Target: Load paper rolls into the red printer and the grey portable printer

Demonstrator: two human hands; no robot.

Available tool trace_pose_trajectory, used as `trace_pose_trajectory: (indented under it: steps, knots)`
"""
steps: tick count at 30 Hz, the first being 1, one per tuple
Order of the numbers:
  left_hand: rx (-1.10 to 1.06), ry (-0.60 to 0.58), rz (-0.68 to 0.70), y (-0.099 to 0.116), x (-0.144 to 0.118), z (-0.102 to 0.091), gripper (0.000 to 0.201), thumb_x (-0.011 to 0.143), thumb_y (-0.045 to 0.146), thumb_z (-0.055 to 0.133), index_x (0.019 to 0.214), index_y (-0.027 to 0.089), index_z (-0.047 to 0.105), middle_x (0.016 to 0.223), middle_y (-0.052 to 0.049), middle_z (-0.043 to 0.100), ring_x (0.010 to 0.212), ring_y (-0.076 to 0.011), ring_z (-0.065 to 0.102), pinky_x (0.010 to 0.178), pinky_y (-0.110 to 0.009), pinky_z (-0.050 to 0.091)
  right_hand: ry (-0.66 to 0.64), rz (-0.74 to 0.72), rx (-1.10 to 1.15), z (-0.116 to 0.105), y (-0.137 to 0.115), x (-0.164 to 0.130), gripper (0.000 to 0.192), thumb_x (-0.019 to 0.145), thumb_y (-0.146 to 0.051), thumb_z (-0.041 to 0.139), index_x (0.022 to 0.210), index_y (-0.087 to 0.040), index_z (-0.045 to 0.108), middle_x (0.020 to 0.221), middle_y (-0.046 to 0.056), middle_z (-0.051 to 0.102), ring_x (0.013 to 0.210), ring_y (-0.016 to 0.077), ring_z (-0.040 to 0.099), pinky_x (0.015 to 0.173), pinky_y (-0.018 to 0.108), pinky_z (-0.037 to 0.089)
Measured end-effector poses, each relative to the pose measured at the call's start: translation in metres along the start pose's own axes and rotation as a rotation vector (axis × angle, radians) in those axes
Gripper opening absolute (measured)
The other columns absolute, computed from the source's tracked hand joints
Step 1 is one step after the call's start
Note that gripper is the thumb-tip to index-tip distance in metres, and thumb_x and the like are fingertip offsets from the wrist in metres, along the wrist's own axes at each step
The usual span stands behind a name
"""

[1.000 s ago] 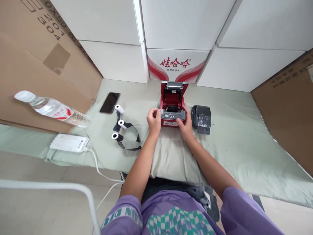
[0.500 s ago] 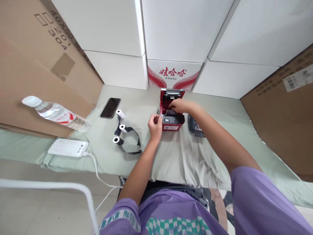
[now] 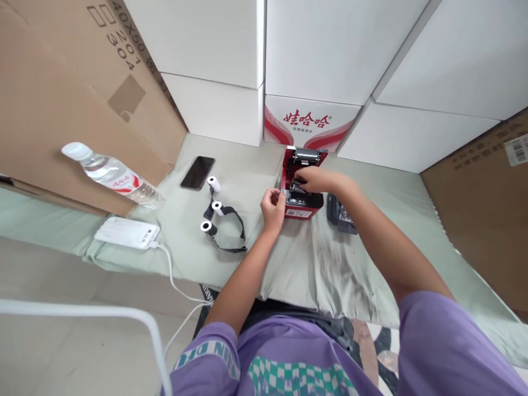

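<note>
Reaching into the open red printer [image 3: 297, 204], the right hand [image 3: 313, 179] has fingers curled inside; what they grip cannot be told. The left hand [image 3: 273, 204], loosely closed, touches the printer's left side.

From my remote seat the scene is bright and evenly lit, soft daylight with faint shadows under the right hand [image 3: 315, 179] inside the open red plastic printer [image 3: 300, 190]. White cardboard boxes [image 3: 330, 49] beyond the grip look slightly washed out. Edges bow strongly; focus stays sharp, with no motion blur.
</note>
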State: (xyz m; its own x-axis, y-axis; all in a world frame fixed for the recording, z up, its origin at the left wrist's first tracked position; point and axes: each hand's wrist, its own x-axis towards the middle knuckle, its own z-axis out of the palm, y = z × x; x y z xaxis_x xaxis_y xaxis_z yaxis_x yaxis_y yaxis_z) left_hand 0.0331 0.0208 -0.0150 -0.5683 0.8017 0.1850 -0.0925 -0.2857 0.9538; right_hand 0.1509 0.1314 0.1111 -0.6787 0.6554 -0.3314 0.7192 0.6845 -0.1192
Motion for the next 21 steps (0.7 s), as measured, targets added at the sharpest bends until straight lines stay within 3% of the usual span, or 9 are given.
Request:
trace_pose_trajectory:
  steps: [5, 8, 12, 17, 21]
  knots:
    - [0.028, -0.041, 0.059, -0.003, 0.0, 0.0, 0.015, 0.091, 0.031, 0.059, 0.081, 0.021, 0.053, 0.072, 0.004, 0.049, 0.067, -0.0127, 0.046, 0.066, -0.025, 0.038, 0.222, -0.208, 0.377, -0.039, -0.028, -0.045, 0.022, 0.094, -0.032, 0.061, 0.11, -0.02, 0.068, 0.094, 0.004, 0.071, 0.081, 0.0189, 0.063, 0.07, 0.029, 0.047]
    - [0.107, -0.041, 0.136, -0.004, -0.001, 0.0, 0.017, 0.095, 0.029, 0.053, 0.08, 0.022, 0.05, 0.073, 0.004, 0.047, 0.07, -0.0132, 0.046, 0.069, -0.025, 0.037, 0.329, -0.313, 0.584, -0.058, -0.059, -0.044, 0.026, 0.1, -0.035, 0.05, 0.114, -0.02, 0.066, 0.091, 0.003, 0.068, 0.08, 0.0173, 0.062, 0.072, 0.029, 0.049]
    - [0.126, -0.052, 0.175, -0.005, -0.002, -0.001, 0.017, 0.098, 0.031, 0.051, 0.082, 0.023, 0.049, 0.072, 0.004, 0.047, 0.068, -0.0134, 0.046, 0.069, -0.026, 0.037, 0.371, -0.26, 0.503, -0.054, -0.096, 0.004, 0.026, 0.097, -0.037, 0.058, 0.114, -0.018, 0.065, 0.098, 0.005, 0.07, 0.087, 0.0179, 0.062, 0.078, 0.029, 0.048]
    - [0.09, -0.059, 0.17, -0.012, -0.003, -0.003, 0.016, 0.096, 0.029, 0.054, 0.082, 0.023, 0.049, 0.071, 0.004, 0.05, 0.067, -0.013, 0.046, 0.067, -0.028, 0.039, 0.197, -0.19, 0.131, -0.024, -0.125, 0.072, 0.026, 0.094, -0.032, 0.061, 0.114, -0.016, 0.066, 0.109, 0.013, 0.073, 0.096, 0.0247, 0.066, 0.077, 0.031, 0.047]
    - [0.021, -0.082, 0.07, -0.017, -0.003, -0.004, 0.027, 0.085, 0.024, 0.069, 0.07, 0.022, 0.048, 0.064, 0.003, 0.051, 0.066, -0.014, 0.048, 0.062, -0.03, 0.042, 0.131, -0.13, -0.043, 0.001, -0.144, 0.101, 0.026, 0.093, -0.02, 0.057, 0.116, -0.013, 0.067, 0.123, 0.02, 0.07, 0.107, 0.0306, 0.069, 0.082, 0.036, 0.052]
